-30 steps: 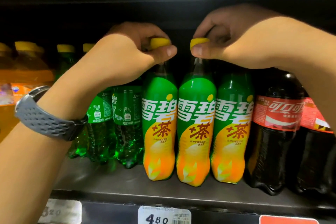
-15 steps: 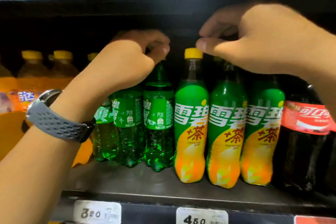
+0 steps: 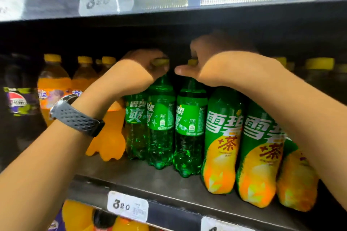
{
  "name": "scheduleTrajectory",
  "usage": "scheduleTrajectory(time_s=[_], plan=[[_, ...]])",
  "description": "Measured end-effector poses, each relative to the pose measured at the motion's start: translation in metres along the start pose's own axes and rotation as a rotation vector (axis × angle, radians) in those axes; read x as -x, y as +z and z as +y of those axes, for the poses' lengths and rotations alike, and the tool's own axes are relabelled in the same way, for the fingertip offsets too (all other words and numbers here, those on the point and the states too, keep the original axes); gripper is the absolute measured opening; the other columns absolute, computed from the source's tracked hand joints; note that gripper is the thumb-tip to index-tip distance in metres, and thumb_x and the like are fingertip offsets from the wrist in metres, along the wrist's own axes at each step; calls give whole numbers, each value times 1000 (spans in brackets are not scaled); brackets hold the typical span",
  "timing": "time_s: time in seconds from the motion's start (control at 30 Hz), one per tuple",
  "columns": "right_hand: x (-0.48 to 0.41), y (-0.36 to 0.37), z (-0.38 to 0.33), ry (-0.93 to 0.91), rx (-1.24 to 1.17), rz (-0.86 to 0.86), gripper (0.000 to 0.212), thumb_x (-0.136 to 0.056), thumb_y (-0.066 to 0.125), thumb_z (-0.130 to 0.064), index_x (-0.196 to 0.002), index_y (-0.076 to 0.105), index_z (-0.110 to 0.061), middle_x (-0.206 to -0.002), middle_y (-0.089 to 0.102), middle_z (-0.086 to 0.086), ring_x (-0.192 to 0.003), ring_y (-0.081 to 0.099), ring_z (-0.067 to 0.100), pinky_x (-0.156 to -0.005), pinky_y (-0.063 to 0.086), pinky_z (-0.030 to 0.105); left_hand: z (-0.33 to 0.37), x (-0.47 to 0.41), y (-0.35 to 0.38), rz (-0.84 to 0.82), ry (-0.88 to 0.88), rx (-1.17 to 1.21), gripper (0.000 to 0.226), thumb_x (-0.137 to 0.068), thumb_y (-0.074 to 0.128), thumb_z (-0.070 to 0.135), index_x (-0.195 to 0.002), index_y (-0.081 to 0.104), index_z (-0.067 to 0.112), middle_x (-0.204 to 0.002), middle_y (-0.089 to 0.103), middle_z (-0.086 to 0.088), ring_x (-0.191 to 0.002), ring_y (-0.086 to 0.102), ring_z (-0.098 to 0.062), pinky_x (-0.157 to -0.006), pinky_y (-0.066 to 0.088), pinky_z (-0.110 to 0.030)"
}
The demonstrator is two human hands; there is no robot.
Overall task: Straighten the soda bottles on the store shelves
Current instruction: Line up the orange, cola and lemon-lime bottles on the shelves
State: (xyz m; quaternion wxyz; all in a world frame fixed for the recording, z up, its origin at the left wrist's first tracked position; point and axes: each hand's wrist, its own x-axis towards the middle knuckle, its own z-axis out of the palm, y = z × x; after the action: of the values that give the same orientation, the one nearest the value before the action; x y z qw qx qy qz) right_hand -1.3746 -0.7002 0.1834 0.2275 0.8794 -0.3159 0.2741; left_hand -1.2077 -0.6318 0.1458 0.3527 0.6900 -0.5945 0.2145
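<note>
Both hands have shifted from the tea bottles (image 3: 220, 142) to the clear green soda bottles (image 3: 189, 133) left of them: left hand (image 3: 135, 77) and right hand (image 3: 212, 65) apparently pinch the caps, fingers closed, likely to square the bottles on the shelf (image 3: 169, 184).

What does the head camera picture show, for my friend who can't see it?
Two bare hands grip the yellow caps of two clear green Sprite bottles on a dark store shelf: the left hand on one bottle, the right hand on its neighbour. Green-and-orange Sprite tea bottles stand on the right, orange soda bottles on the left.
</note>
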Motion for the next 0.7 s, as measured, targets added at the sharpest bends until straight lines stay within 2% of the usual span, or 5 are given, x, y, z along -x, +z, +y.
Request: scheduleTrajectory(time_s=[0.27, 0.43, 0.53, 0.6, 0.7], plan=[[-3, -11, 14, -131, -226, -158, 29, -80, 69, -47, -98, 67, -24, -95, 68, -1, -84, 62, 20, -76, 51, 30, 2, 0, -10, 103, 55, -38, 48, -69, 56, 64, -96, 69, 27, -82, 67, 7, -80, 64, -16, -76, 51, -33], [-7, -14, 13, -104, -203, -205, 40, -78, 58, -65, -91, 67, -28, -85, 66, -13, -76, 62, 12, -69, 50, 30, -16, -6, -20, -71, 162, 22, 33, -85, 62, 50, -115, 64, 36, -91, 65, 17, -90, 64, -7, -81, 50, -24], [-6, -13, 8, -52, -158, -181, 44, -71, 59, -70, -91, 65, -31, -85, 65, -13, -77, 61, 13, -74, 51, 33, -22, -9, -18, -54, 234, 75, 28, -85, 64, 45, -109, 67, 32, -92, 69, 12, -87, 64, -7, -80, 52, -27], [-4, -11, 7, -1, -163, -158, 44, -67, 62, -70, -86, 66, -31, -80, 66, -11, -72, 62, 14, -67, 50, 31, -23, -8, -17, -48, 247, 139, 32, -80, 61, 50, -105, 68, 31, -91, 70, 9, -86, 65, -8, -81, 53, -31], [-2, -10, 3, 70, -158, -135, 45, -63, 59, -75, -73, 65, -32, -72, 65, -13, -65, 59, 9, -53, 39, 25, -27, -7, -16, -19, 262, 218, 33, -77, 60, 52, -101, 69, 32, -87, 70, 12, -82, 64, -3, -77, 52, -25]])
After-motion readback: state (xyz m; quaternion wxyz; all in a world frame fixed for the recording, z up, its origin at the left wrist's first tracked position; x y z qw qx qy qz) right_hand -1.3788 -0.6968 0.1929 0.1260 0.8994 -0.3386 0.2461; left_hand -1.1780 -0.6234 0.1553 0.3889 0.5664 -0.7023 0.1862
